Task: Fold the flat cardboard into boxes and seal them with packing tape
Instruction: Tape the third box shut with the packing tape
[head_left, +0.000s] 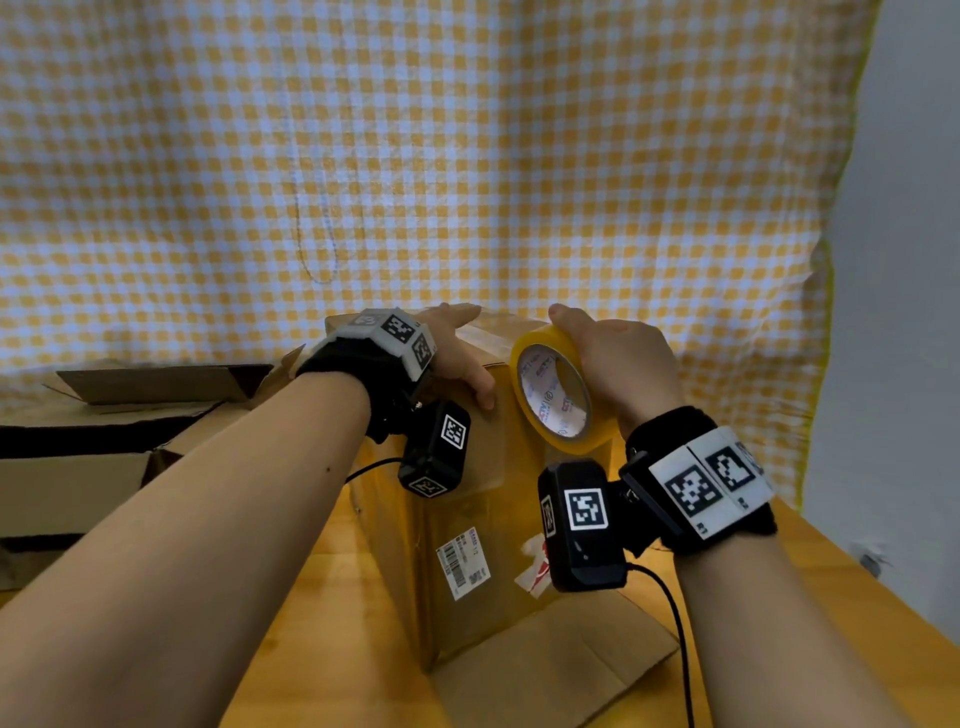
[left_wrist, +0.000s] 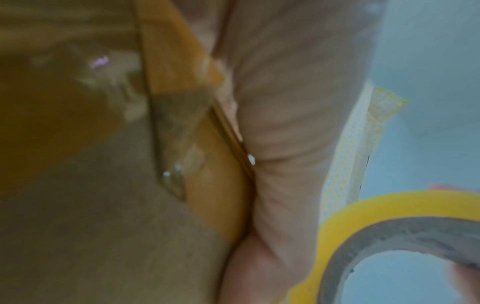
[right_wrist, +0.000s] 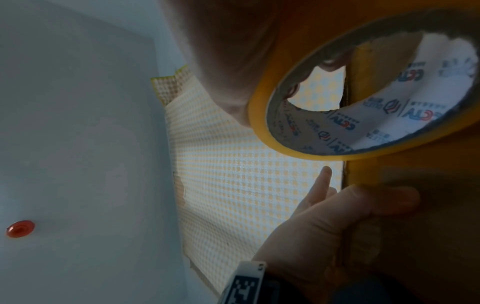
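A brown cardboard box (head_left: 467, 519) stands upright on the wooden table (head_left: 332, 597), with glossy tape over its top and front. My left hand (head_left: 457, 348) lies flat on the box's top, fingers straight and thumb down the front face; in the right wrist view the left hand (right_wrist: 324, 216) presses against the box (right_wrist: 415, 236). My right hand (head_left: 618, 358) grips a yellow tape roll (head_left: 550, 395) at the box's top right edge. The left wrist view is blurred and shows my palm (left_wrist: 285, 123), the box (left_wrist: 103, 205) and the roll (left_wrist: 350, 226). In the right wrist view the roll (right_wrist: 259, 115) fills the upper right.
More cardboard boxes (head_left: 130, 415) with open flaps lie at the left. A loose flap (head_left: 545, 660) of the standing box spreads on the table in front. A yellow checked cloth (head_left: 467, 156) hangs behind, and a white wall (head_left: 909, 260) is at the right.
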